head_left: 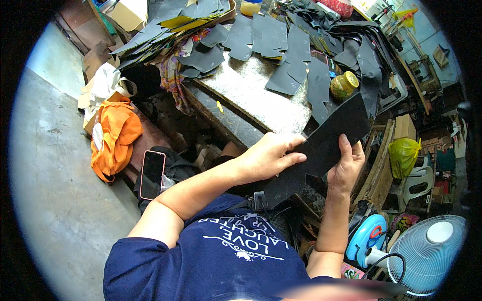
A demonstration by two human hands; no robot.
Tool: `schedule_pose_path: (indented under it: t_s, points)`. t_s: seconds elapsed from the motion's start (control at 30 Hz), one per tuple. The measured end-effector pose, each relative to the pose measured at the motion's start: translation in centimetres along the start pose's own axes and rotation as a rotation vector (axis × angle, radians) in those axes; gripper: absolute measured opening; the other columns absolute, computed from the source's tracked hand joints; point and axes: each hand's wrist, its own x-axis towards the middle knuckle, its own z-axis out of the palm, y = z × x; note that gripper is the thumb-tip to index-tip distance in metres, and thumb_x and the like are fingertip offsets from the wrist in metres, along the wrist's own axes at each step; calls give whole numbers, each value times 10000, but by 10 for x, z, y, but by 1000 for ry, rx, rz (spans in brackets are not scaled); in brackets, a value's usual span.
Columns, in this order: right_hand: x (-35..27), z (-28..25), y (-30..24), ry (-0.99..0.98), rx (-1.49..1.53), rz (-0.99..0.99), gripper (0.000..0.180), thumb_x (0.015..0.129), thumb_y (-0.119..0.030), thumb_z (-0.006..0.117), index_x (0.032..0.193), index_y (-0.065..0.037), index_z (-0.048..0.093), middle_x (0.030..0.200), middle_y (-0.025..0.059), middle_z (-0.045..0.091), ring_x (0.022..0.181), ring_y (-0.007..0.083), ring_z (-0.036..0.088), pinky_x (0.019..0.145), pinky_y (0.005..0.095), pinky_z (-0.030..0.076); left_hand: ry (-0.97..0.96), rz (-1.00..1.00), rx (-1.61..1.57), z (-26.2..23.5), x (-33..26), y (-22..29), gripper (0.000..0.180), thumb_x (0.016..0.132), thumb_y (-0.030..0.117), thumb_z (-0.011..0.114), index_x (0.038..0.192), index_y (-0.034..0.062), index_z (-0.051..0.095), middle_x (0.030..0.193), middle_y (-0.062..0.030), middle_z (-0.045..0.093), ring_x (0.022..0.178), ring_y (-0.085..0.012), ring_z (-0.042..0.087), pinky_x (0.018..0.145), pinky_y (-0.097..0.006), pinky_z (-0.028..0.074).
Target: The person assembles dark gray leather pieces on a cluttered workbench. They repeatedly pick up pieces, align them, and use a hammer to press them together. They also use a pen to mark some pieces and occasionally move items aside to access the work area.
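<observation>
Presently both hands, left (pixel 268 158) and right (pixel 346 168), grip one black cut sheet (pixel 321 148) held above the lap; many similar pieces (pixel 281 50) lie spread on the surface (pixel 261 103) beyond.

Head cam, fisheye, looks down, close over hands (pixel 306 160), worktable (pixel 261 100) ahead

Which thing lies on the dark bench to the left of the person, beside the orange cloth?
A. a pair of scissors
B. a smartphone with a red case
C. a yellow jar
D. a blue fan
B: a smartphone with a red case lies flat on the bench, just right of the orange cloth; the yellow jar stands up on the worktable instead.
</observation>
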Motion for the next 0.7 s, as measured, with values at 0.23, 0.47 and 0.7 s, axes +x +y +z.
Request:
schedule_pose_path:
  t_s: [0.23,0.47,0.7]
  points:
    - [-11,-20,-14,-181,-427,150,156,957,-76,594,1077,11,642,983,66,679,823,129,642,746,254,515,161,145,221,-10,4,-26,273,936,246,634,1076,12,651,866,-137,690,785,-165,653,736,-333,510]
    - [-47,-27,-27,-542,-1562,-135,457,720,-148,780,1141,-59,627,1085,103,582,1033,309,548,869,401,453,85,-5,102,-60,18,-52,375,927,227,629,1220,-4,587,1024,-140,671,924,-179,620,832,-339,505]
    - [-64,-31,-10,-372,-1524,-456,507,688,-182,819,1148,-141,611,1113,93,535,1000,285,529,854,414,417,57,-291,12,-84,-11,-54,848,810,26,701,1526,125,257,858,-78,599,653,-119,576,541,-256,514]
